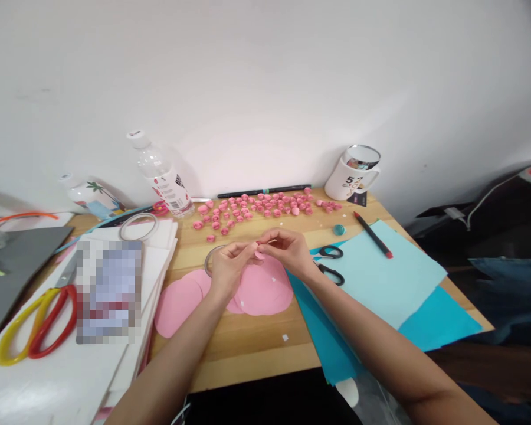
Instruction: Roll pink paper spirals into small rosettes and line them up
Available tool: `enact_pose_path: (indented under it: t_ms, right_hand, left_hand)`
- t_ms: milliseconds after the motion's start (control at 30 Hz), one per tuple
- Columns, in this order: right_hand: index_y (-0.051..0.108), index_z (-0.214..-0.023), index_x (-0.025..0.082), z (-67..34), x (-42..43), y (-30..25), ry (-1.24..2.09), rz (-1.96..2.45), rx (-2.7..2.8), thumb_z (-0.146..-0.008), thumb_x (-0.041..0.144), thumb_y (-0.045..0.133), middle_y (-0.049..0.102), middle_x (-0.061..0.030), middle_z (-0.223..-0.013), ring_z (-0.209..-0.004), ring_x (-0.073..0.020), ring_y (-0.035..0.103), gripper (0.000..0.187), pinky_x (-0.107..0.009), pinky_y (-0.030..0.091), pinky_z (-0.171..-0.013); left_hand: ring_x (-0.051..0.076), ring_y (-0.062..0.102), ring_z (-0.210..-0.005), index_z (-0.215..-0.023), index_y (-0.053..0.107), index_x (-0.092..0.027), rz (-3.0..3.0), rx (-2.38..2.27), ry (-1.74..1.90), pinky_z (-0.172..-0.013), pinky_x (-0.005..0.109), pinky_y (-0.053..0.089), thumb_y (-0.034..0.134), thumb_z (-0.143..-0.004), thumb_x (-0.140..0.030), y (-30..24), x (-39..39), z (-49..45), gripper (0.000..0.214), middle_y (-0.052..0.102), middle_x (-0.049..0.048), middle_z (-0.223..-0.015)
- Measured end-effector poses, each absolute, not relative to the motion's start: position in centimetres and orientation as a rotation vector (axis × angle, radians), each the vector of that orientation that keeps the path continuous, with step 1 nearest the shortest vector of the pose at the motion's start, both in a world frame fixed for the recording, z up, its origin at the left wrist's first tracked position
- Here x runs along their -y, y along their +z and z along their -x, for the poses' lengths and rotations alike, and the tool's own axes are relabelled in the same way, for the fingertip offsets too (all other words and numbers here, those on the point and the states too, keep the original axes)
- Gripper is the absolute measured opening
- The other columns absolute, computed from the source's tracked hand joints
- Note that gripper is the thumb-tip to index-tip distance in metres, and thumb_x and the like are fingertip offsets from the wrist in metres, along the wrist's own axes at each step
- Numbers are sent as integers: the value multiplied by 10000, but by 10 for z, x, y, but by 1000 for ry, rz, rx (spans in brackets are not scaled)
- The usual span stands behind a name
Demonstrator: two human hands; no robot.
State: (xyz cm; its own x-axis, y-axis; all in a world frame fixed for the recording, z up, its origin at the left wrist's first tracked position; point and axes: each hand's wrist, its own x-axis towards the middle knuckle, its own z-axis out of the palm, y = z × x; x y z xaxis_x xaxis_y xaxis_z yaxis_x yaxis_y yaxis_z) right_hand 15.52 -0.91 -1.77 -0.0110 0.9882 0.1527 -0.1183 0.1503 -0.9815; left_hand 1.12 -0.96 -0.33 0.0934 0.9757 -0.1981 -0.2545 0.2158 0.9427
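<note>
Between the fingertips of the left hand point(230, 264) and the right hand point(288, 250), drawn together, a small piece of pink paper point(259, 254) is pinched, about equally near both; the fingers hide too much to tell its long axis. Below lie pink paper circles point(265, 293). A grey ring point(206, 264) sits just beside the left hand, scissors point(322, 254) near the right. Farther out, small pink rolls point(268, 206) lie scattered toward the wall point(248, 100).
</note>
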Motion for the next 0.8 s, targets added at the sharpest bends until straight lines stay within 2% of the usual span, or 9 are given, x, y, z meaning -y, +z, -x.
enact_pose_path:
  t_ms: [200, 700, 800]
  right_hand:
    - [663, -726, 180, -154, 9, -21, 1176, 1004, 1239, -615, 317, 760, 624, -25, -771, -718, -146, 592, 201, -283, 498, -665]
    - [661, -710, 169, -154, 8, -23, 1215, 1072, 1200, -581, 356, 772, 667, -39, -760, -699, -162, 624, 253, -309, 517, -679]
    - [663, -782, 175, -154, 7, -22, 1219, 1094, 1182, -575, 355, 776, 664, -35, -778, -711, -157, 621, 297, -304, 513, -682]
  left_hand:
    - [140, 628, -546, -599, 677, -114, -802, -1018, 1156, -617, 311, 579, 799, -525, -291, -8, 8, -11, 227, 673, 28, -593]
    - [168, 656, -566, -663, 709, -126, -908, -1156, 1145, -629, 296, 577, 789, -530, -299, -1, 12, -13, 233, 704, 36, -620]
    - [167, 654, -556, -671, 711, -133, -921, -1190, 1158, -616, 292, 571, 781, -543, -292, -1, 12, -12, 216, 704, 35, -613]
